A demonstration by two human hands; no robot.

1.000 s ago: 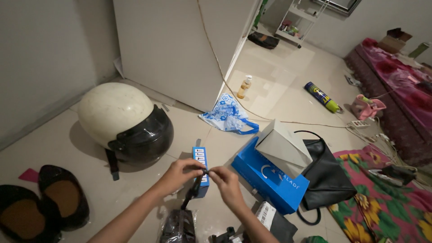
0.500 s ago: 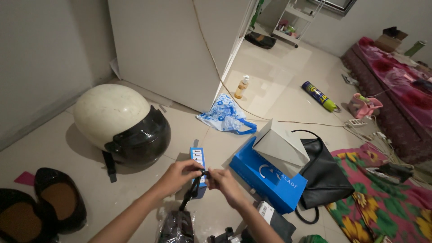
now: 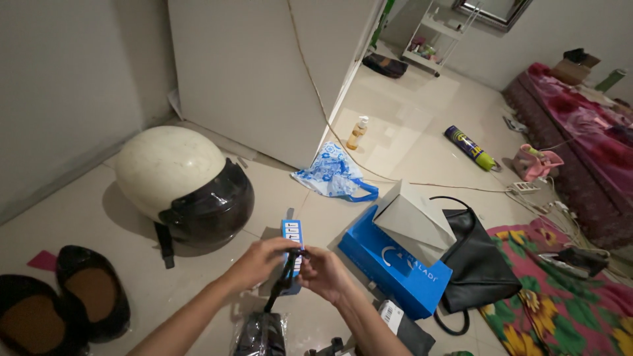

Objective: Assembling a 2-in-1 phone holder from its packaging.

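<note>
Head view, looking down at the floor: my left hand (image 3: 260, 260) and right hand (image 3: 323, 270) meet fingertip to fingertip, both pinched on a thin black strap (image 3: 282, 287) that hangs toward a black bundle in clear wrap (image 3: 258, 333) below. Behind the strap lies a small blue box (image 3: 292, 232). Risk, as I judge it: a hard tug could slip the strap from my fingers or drag the bundle. Left of the strap sits a white helmet (image 3: 175, 178); right of it, a blue shoebox (image 3: 392, 267), close. Open tile lies beyond the small box.
</note>
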